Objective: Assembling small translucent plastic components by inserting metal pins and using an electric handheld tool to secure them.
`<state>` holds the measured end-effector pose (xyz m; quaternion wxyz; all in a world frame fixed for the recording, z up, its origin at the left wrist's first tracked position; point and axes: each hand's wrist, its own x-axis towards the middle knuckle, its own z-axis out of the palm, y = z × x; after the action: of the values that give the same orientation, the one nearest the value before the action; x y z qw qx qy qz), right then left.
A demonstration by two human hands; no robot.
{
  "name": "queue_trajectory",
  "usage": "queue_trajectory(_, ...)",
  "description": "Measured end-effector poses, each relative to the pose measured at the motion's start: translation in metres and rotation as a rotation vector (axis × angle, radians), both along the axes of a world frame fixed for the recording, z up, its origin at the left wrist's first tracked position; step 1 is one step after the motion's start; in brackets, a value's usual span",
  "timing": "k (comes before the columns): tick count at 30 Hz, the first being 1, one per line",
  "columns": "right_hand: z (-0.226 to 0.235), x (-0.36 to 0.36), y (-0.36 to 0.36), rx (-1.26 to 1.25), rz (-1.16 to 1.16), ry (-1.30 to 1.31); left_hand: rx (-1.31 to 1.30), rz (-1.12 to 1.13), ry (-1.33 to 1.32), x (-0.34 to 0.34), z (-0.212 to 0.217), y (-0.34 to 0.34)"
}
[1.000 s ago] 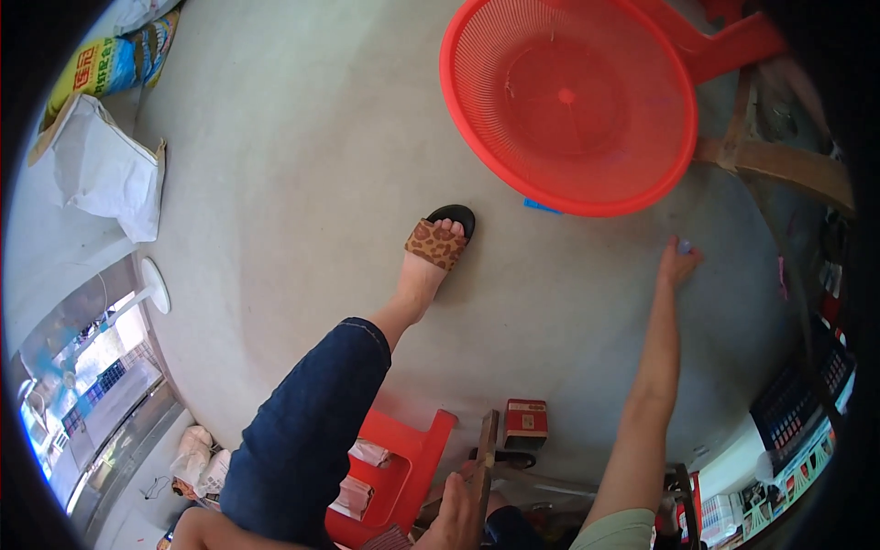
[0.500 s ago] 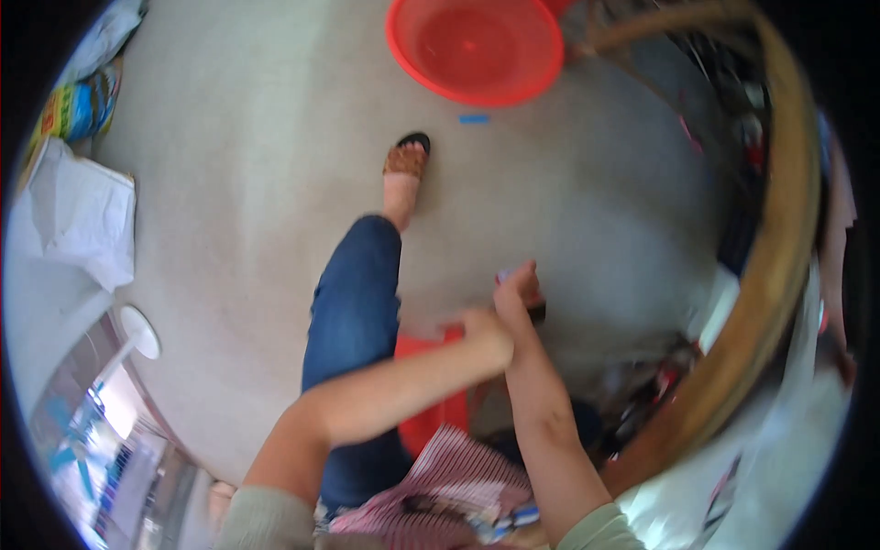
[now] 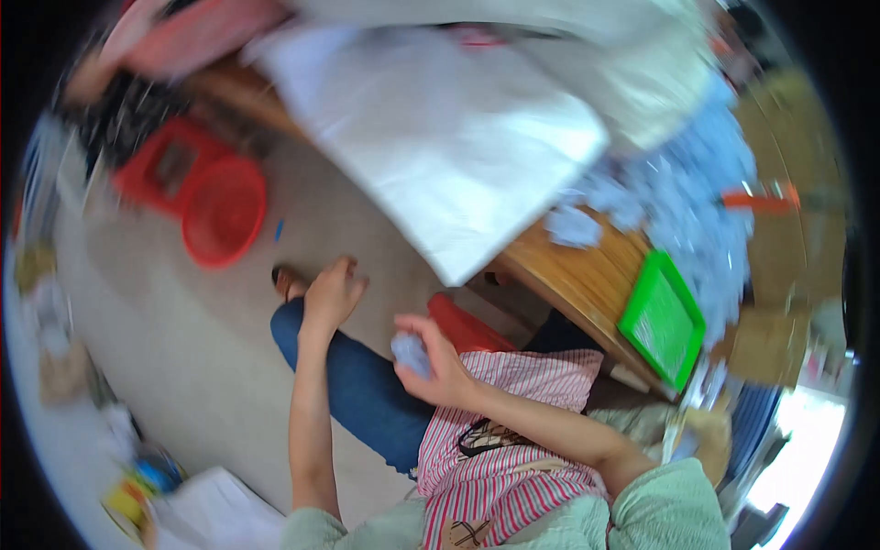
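My right hand (image 3: pixel 437 368), curled in front of my lap, holds a small pale, see-through crumpled piece (image 3: pixel 411 353) against its palm; it looks like clear plastic. My left hand (image 3: pixel 335 298) hangs over my knee, fingers loosely bent and apart, with nothing visible in it. On the wooden table (image 3: pixel 573 275) to the right lies a large heap of similar pale pieces (image 3: pixel 678 183). One loose piece (image 3: pixel 574 226) rests near the heap's left end. Blur hides the finer detail of both hands.
A big white sheet or sack (image 3: pixel 440 147) hangs over the table's edge. A green tray (image 3: pixel 665 321) sits by the near corner, with cardboard (image 3: pixel 770 348) beyond. Left on the floor are a red basin (image 3: pixel 223 213), a red stool (image 3: pixel 158 165) and a blue strip (image 3: pixel 280 230).
My view has swung right from the floor to the table. My hands, earlier crossed with the left at the right wrist, are now apart. The pale piece now shows in my right hand.
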<state>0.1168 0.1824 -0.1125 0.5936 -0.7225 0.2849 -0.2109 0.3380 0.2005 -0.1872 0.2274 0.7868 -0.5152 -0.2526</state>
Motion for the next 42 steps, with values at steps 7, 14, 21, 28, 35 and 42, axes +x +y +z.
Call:
queue_trajectory(7,0.075,-0.169,-0.045,-0.620,-0.267,-0.196,-0.438,-0.292,0.145,-0.085,0.148,-0.024)
queue_trajectory(14,0.096,-0.238,-0.060,-0.874,-0.630,-0.417,-0.682,-0.609,-0.520,-0.119,0.205,-0.081)
queue_trajectory(21,0.094,-0.303,-0.093,-1.120,-1.156,0.087,-0.455,-0.805,-0.811,-0.141,0.204,-0.118)
queue_trajectory(28,0.118,-0.340,-0.093,-0.922,-1.195,0.424,-0.470,-1.050,-1.060,-0.152,0.174,-0.135)
queue_trajectory(35,0.055,-0.376,-0.049,-1.157,-1.390,0.581,-0.777,-1.252,-1.110,-0.119,0.145,-0.155)
queue_trajectory(42,0.029,-0.384,-0.069,-1.267,-1.509,0.437,-1.025,-1.394,-0.782,-0.113,0.128,-0.182)
